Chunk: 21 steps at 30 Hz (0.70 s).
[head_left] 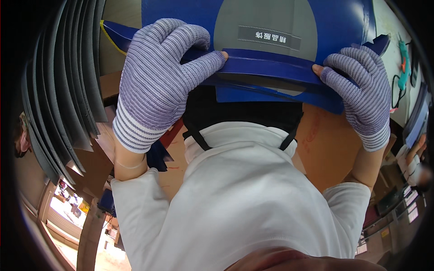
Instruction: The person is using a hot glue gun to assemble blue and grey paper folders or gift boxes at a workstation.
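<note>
In front of me lies a blue paper bag (185, 11) with a large grey oval and a dark printed label on its face. Its near edge is bent up into a long blue fold (271, 65), and pointed flaps stick out at both sides. My left hand (156, 74), in a purple-and-white striped glove, grips the left part of the fold, bare thumb tip on top and fingers curled. At the right end my right hand (359, 86), gloved alike, presses its thumb on the fold. The fingers' undersides are partly hidden.
Dark grey sheets (58, 86) stand in a curved stack at the left. A teal-handled tool (403, 63) lies on the pale table at the right. Brown cardboard (323, 140) shows below the bag. Another person's arm (420, 144) appears at the far right.
</note>
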{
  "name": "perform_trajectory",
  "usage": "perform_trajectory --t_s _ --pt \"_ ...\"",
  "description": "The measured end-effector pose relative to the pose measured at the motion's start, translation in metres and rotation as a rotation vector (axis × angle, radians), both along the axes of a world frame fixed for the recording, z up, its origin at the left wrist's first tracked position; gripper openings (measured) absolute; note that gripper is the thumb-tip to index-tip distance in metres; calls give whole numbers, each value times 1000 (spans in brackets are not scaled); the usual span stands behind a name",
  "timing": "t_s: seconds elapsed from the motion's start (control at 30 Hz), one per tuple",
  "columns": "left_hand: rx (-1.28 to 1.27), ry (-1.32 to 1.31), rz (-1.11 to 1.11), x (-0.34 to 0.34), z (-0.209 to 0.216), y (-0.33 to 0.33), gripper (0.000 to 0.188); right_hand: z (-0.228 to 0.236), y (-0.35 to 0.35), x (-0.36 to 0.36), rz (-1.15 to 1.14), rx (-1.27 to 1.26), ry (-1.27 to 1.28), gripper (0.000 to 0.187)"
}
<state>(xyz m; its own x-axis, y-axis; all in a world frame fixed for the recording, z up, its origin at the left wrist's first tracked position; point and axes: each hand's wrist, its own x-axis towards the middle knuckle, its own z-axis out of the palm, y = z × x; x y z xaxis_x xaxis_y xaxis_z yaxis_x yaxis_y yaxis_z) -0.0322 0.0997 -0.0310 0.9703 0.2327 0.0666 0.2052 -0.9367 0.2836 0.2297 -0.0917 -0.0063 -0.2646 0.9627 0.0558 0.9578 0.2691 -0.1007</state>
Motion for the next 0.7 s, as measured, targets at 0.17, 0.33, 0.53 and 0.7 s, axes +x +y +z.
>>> perform_trajectory --t_s 0.17,0.33,0.53,0.7 --pt "49 -20 -55 2 3 0 35 2 0 -2 -35 -21 7 30" --pt "44 -17 -64 -1 0 2 35 0 4 -8 -59 -49 84 35" --pt "37 1 -75 2 1 3 33 -5 1 -10 -82 -21 63 33" --pt "-13 -27 -55 2 2 2 32 -6 1 -12 -105 4 104 31"
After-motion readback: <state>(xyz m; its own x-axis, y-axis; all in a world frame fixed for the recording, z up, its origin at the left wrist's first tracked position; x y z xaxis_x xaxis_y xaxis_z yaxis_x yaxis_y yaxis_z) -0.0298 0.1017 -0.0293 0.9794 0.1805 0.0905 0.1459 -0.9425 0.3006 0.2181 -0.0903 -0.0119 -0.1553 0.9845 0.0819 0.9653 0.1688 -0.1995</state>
